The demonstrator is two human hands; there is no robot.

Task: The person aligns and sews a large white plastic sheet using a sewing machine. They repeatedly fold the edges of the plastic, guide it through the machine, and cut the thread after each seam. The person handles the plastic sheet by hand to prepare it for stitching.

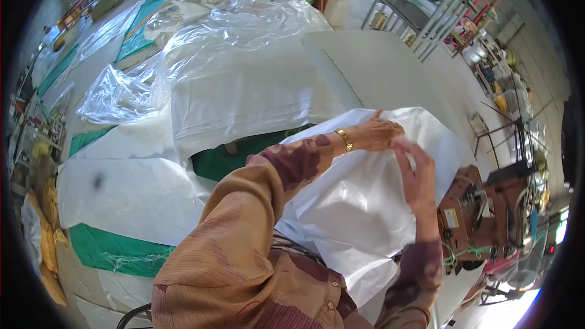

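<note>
A large white plastic sheet (359, 201) drapes in front of me and hangs down toward my lap in soft folds. My left hand (379, 133), with a gold watch (345, 140) at its wrist, reaches across to the sheet's upper part. Its fingers are bent and closed on the sheet, partly turned from view. Just below and to the right is my right hand (418, 176), raised over the sheet and a little blurred. Its thumb and fingers are apart, with the tips close to the left hand's fingers; nothing shows between them.
A grey-white tabletop (372, 64) extends beyond the sheet. Clear plastic film (244, 18) covers white material at the far left. Green fabric (116, 247) lies lower left. A brown machine (481, 213) stands close on my right, with a metal rack (420, 9) farther back.
</note>
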